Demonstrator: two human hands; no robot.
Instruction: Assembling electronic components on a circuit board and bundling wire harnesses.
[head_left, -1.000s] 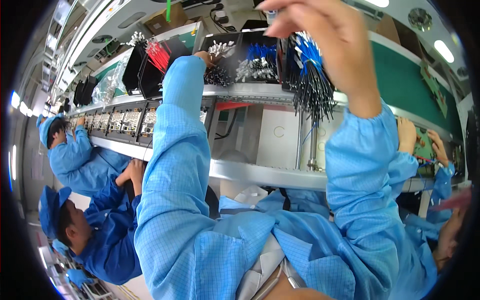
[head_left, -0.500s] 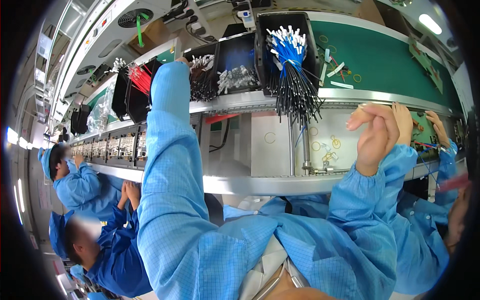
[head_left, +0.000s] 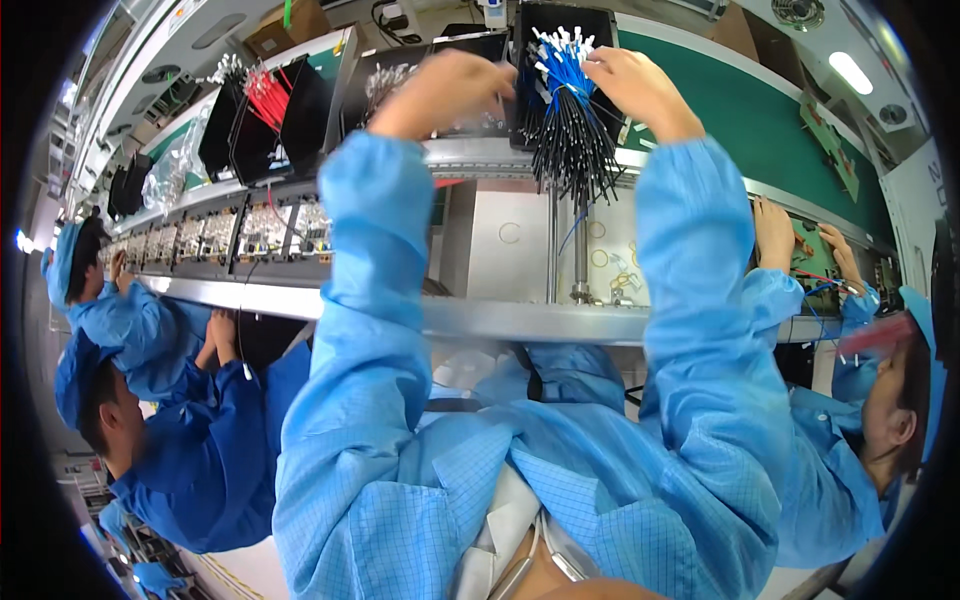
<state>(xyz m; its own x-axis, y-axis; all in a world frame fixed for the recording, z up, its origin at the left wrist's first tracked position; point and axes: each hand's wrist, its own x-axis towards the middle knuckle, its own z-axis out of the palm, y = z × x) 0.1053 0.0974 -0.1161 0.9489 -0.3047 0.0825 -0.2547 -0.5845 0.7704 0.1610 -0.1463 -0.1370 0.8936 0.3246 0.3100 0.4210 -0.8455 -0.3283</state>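
Note:
A thick bundle of wires (head_left: 570,95), blue and black with white plugs on the far ends, stands in a black bin (head_left: 529,30). My right hand (head_left: 645,92) is at the right side of this bundle, its bent fingertips against the white plugs. Whether a wire is pinched there is hidden. Just left of the bundle, my left hand (head_left: 445,95) hovers over the neighbouring bins, fingers pointing right. Motion blurs its fingers, so I cannot tell their grip. White-tipped wires (head_left: 388,82) show in the bin beside it.
Red wires (head_left: 266,98) fill a bin farther left. Circuit boards (head_left: 185,238) line the conveyor. Rubber bands (head_left: 600,258) lie on the white panel before me. Co-workers sit on both sides; at right, a co-worker's hands (head_left: 775,235) hold a green board. A metal rail (head_left: 540,322) runs along the front.
My left arm has drawn back from the left bins, bringing the hand right toward the bundle. My right hand has moved from above the rail at right up to the bundle's plugs. The view has shifted.

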